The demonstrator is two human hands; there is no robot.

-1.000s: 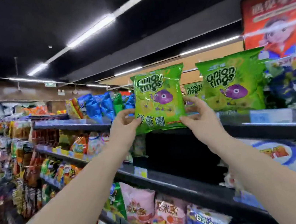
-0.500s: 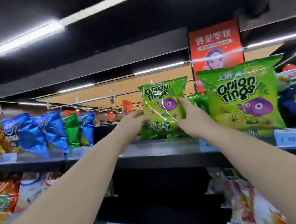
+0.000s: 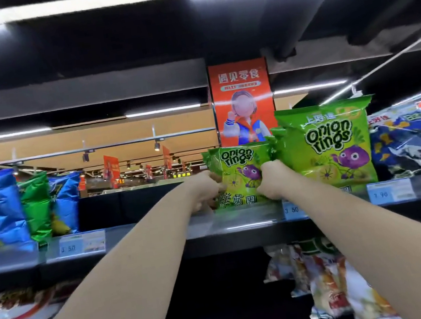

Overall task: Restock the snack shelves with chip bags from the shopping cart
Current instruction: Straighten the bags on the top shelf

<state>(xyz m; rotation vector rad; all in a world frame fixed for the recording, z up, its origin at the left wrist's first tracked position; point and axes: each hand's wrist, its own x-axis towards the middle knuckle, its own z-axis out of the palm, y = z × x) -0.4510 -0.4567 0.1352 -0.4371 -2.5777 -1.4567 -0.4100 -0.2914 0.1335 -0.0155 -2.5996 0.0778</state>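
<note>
A green onion rings bag stands upright on the top shelf, just left of a larger onion rings bag. My left hand grips the small bag's lower left edge. My right hand grips its lower right edge, touching the larger bag beside it. Both arms reach up from below. The shopping cart is out of view.
Blue and green chip bags stand at the shelf's left end, and a dark blue patterned bag at its right. A gap lies between the left bags and my hands. Price tags line the shelf front. More snack bags fill the shelf below.
Both hands carried the small onion rings bag from in front of the shelf onto it, setting it down beside the larger bag. The view turned to face the shelf squarely.
</note>
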